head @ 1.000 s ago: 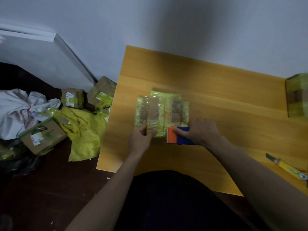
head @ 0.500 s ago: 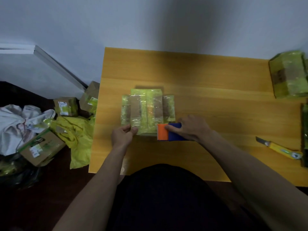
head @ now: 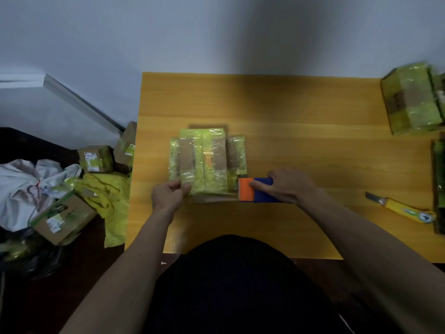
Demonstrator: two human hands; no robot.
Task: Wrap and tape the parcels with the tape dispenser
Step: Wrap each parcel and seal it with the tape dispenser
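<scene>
On the wooden table point(head: 301, 121) I count one brown parcel point(head: 207, 160) banded in yellow-green tape, one orange-and-blue tape dispenser point(head: 255, 192), one yellow utility knife point(head: 402, 209), and one taped box point(head: 411, 97) at the far right edge; two bare hands are over the table. Down on the floor are four cardboard boxes: one point(head: 96, 159), another point(head: 126, 147), a third point(head: 63, 219); the fourth is only partly visible; beside them lie one yellow bag point(head: 108, 201) and one white bag point(head: 24, 186).

No legible text anywhere. White shipping labels on cardboard boxes on floor point(head: 95, 159), point(head: 55, 223), point(head: 131, 150): print too small/blurred to read. Box nearest cam has dark logo mark, unreadable. Yellow utility knife point(head: 401, 209) on counter point(head: 301, 112) has label near end, illegible.
</scene>
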